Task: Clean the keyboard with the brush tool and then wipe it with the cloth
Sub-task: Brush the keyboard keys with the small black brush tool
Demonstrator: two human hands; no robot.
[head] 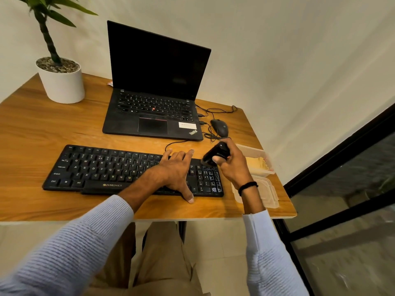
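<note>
While fingers (215,160) grip brush tool (215,153), keyboard (102,169) below.

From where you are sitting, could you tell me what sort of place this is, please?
Probably a small office or home work desk: a wooden table against a plain wall holds an open ThinkPad laptop, a wired mouse, a Zebronics keyboard and a potted plant.

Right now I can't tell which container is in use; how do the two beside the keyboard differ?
The far container sits beyond the near container. The far one looks deeper and holds something yellowish; the near one looks shallow and shows nothing inside. Both are clear plastic on the table's right edge.
</note>
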